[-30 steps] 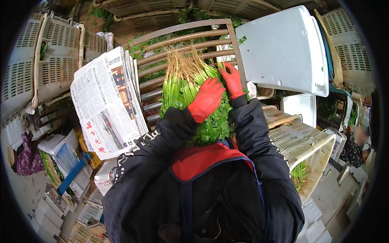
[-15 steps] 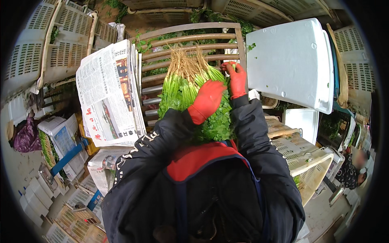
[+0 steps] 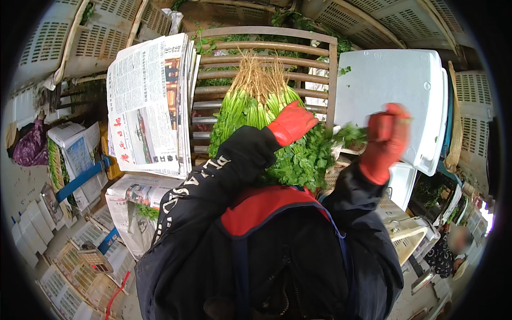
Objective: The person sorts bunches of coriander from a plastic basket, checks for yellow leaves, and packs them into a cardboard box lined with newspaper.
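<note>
A big bunch of leafy greens (image 3: 240, 106) with pale stalks and tangled roots (image 3: 258, 77) lies on a brown slatted rack (image 3: 208, 33). My left hand (image 3: 292, 121), in a red rubber glove, rests over the bunch with its fingers curled onto it. My right hand (image 3: 384, 138), similarly gloved, is raised right of the bunch, blurred, fingers closed on what looks like a loose sprig (image 3: 349, 136) trailing leftward. A stack of newspapers (image 3: 146, 106) lies left of the greens.
A white foam lid stack (image 3: 389, 80) sits at the right. Plastic crates (image 3: 96, 37) surround the rack. A newspaper wrap (image 3: 125, 213) with greens lies lower left. Boxes and a purple bag (image 3: 32, 141) are farther left. A person (image 3: 448, 250) is at far right.
My right hand has left the top of the bunch, moving right and down toward me with leaves trailing. My left hand remains on the bunch. The head view has shifted, so surroundings appear displaced.
</note>
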Available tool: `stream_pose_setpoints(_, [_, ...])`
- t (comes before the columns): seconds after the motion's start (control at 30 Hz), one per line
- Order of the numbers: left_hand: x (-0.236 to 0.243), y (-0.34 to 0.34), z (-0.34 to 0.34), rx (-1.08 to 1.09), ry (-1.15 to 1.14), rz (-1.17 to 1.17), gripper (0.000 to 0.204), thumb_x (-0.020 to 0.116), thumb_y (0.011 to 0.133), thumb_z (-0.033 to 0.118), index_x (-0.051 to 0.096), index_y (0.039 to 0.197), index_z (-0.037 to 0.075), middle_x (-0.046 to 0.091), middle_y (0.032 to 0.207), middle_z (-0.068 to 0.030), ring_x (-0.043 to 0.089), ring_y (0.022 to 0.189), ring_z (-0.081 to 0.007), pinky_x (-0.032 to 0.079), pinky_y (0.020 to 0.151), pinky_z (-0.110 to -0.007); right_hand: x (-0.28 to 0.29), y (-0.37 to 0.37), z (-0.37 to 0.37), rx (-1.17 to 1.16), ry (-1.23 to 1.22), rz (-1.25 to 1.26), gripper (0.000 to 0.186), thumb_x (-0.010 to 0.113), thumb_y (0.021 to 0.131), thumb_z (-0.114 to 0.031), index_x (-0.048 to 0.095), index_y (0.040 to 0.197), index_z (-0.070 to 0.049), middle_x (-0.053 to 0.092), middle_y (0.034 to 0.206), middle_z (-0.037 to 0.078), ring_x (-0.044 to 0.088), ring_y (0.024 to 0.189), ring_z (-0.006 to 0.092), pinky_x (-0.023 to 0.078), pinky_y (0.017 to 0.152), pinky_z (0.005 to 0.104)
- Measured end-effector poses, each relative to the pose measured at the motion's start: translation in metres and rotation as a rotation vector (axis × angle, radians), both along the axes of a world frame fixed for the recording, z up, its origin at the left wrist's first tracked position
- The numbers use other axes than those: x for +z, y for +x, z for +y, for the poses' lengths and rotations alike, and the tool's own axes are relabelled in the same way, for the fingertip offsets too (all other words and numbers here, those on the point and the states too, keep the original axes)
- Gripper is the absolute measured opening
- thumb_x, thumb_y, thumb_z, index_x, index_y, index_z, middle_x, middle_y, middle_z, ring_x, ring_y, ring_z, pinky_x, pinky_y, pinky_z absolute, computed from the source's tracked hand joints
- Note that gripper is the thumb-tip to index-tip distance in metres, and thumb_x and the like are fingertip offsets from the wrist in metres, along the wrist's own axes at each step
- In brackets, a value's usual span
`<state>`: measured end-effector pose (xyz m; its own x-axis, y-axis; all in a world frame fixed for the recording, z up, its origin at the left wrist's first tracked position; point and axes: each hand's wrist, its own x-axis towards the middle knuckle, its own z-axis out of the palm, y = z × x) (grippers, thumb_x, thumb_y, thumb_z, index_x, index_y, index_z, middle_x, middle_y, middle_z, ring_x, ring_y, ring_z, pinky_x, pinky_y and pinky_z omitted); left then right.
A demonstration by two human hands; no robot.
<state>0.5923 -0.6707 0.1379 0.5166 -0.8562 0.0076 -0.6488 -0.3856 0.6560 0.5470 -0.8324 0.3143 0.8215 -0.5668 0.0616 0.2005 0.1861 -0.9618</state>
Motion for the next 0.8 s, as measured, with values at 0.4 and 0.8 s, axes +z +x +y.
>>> stream_pose_setpoints(0.4, [0.071,-0.014,0.082,0.589,-0.306,-0.112,0.051,0.072,0.074,0.011,0.055,0.121,0.003,0.057,0.120,-0.0183,0.052,0.116,-0.0324,0.036,0.101,-0.048,-0.109,0.071,-0.032,0.449,-0.819,0.402,0.069,0.066,0.085,-0.031,0.036,0.141,-0.002,0.044,0.139,0.021,0.041,0.131,0.0279,0.033,0.106,0.0336])
stream_pose_setpoints(0.8, [-0.006,-0.020,0.148,0.989,-0.309,0.112,0.049,0.054,0.089,0.016,0.043,0.132,-0.003,0.055,0.119,-0.0266,0.052,0.107,-0.0425,0.042,0.092,-0.044,-0.126,0.024,0.065,0.438,-1.168,0.272,0.052,0.066,0.078,-0.008,0.050,0.128,-0.003,0.059,0.115,0.018,0.054,0.106,0.0360,0.043,0.091,0.0414])
